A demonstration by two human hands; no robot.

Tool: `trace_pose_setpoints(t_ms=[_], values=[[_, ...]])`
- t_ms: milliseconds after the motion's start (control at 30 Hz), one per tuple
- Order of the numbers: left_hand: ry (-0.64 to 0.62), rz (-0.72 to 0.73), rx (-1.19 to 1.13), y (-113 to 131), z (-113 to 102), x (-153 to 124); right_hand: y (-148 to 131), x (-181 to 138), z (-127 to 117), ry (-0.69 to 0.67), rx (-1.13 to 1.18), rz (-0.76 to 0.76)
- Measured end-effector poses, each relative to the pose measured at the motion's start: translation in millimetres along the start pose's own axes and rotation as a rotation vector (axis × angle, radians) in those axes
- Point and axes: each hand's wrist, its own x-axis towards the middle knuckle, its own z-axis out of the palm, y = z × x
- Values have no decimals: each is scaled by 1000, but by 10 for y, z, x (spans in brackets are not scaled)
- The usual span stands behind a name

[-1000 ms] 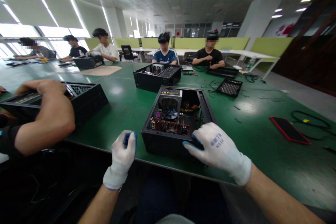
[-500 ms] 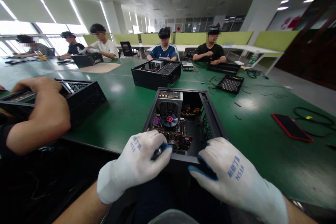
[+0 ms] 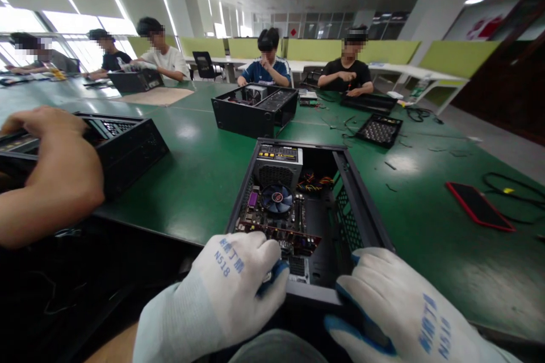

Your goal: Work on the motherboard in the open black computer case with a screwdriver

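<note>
An open black computer case (image 3: 374,204) lies in front of me. Inside are a power supply (image 3: 279,169) at the far end, a CPU fan (image 3: 277,198), a motherboard (image 3: 248,220) and an expansion card (image 3: 306,243) across the board. My left hand (image 3: 242,278), in a white and blue glove, is closed at the near left corner. A small silvery thing shows between its thumb and finger, too hidden to name. My right hand (image 3: 383,306), gloved likewise, grips the near right corner, fingers over the edge and thumb lower down outside.
A neighbour's bare arm (image 3: 63,153) reaches into another case (image 3: 136,147) on my left. Across the green table (image 3: 187,181) stand a third case (image 3: 242,113) and a black perforated panel (image 3: 378,129). A red-edged phone (image 3: 479,206) and a cable (image 3: 511,181) lie to the right.
The near end of the case and both my hands appear lower and larger in view, with the right hand further right. A person opposite has raised a hand to the face.
</note>
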Motion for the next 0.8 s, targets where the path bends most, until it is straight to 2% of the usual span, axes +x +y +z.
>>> trace_pose_setpoints(t_ms=[100,200,267,433,600,700,800], values=[[30,-17,-4,-1,18,5,166,226,-116,-159,128,0],[44,-17,-13,7,30,9,331,696,-112,-347,189,58],[37,-23,-29,11,32,10,410,1023,16,-444,118,31],[33,-38,-31,9,24,13,441,1615,561,-721,-92,-107],[36,-50,-26,16,17,14,333,1918,957,-991,-184,-193],[35,-57,-35,18,19,18,300,1980,1070,-1031,-193,-237],[25,-63,-34,9,29,20,315,1965,1080,-1024,-182,-271]])
